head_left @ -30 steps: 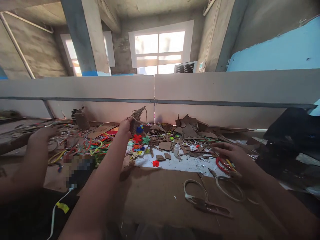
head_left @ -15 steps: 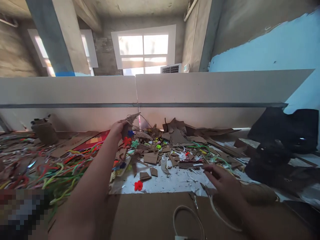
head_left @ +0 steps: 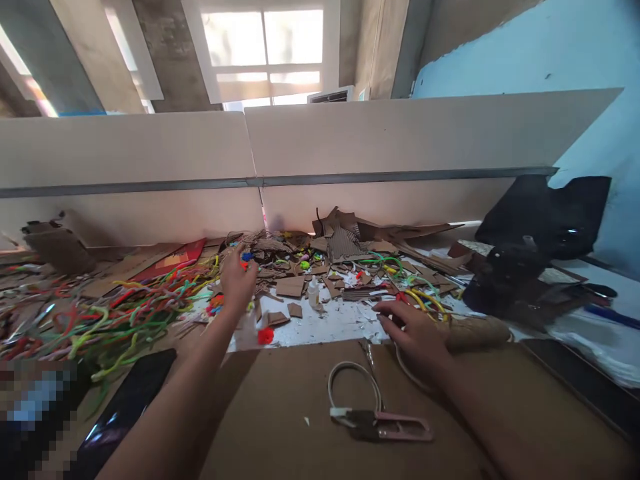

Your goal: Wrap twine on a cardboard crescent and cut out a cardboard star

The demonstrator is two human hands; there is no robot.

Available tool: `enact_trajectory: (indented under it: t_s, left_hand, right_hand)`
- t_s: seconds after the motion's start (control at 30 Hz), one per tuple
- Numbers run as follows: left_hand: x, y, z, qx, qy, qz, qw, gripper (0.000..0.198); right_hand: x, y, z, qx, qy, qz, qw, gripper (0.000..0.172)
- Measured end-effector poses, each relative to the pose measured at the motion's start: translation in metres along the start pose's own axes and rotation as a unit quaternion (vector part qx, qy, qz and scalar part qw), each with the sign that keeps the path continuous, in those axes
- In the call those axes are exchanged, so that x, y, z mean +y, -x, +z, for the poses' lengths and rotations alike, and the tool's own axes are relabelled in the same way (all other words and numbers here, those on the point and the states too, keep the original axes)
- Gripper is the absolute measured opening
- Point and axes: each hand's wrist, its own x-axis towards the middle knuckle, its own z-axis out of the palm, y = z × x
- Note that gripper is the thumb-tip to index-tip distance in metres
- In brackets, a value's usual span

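Note:
My left hand (head_left: 238,279) reaches over the scrap pile, thumb apart from the fingers, and I see nothing held in it. A blue flower shape (head_left: 247,256) is beside its thumb, and frayed brown strands (head_left: 267,241) lie just beyond. Close to its wrist is a red flower (head_left: 265,336). My right hand (head_left: 411,331) hovers with loosely bent, parted fingers and nothing visible in them. A small white bottle (head_left: 313,295) stands between the hands. Pink-handled thread snips (head_left: 400,427) lie on the cardboard sheet (head_left: 280,413) nearer me, by a white loop (head_left: 354,365).
Colourful pipe cleaners (head_left: 135,307) heap up at the left, near a black phone (head_left: 127,403). Cardboard scraps (head_left: 290,287) cover the middle. A brown roll (head_left: 475,332) and a black bag (head_left: 505,273) are at the right. A white partition (head_left: 375,137) runs behind.
My left hand has come down and back from the frayed brown piece it held, which now lies on the pile. The view has tilted down, bringing the snips and phone into sight.

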Motion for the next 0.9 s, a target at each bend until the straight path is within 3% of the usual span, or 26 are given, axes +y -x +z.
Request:
enact_trajectory:
  t_s: [0.17,0.3,0.5,0.73,0.9]
  left_hand:
    - [0.024,0.082,-0.002,-0.03,-0.077,0.078,0.994,0.047]
    - [0.027,0.118,0.002,-0.097,-0.179,0.159,0.966,0.041]
    - [0.018,0.115,0.004,-0.115,-0.212,0.165,0.956,0.037]
    - [0.007,0.11,-0.001,-0.108,-0.231,0.153,0.955,0.034]
    - [0.007,0.111,-0.001,-0.118,-0.237,0.152,0.952,0.031]
  right_hand:
    - [-0.005,0.011,-0.007,0.046,0.031,-0.018,0.998,0.023]
    - [-0.005,0.034,-0.014,0.068,0.041,-0.025,0.997,0.026]
    - [0.001,0.05,-0.019,0.106,0.063,0.025,0.992,0.032]
    - [0.007,0.041,-0.007,0.084,0.062,0.018,0.994,0.026]
    - [0.014,0.045,-0.017,0.191,0.077,0.054,0.977,0.036]
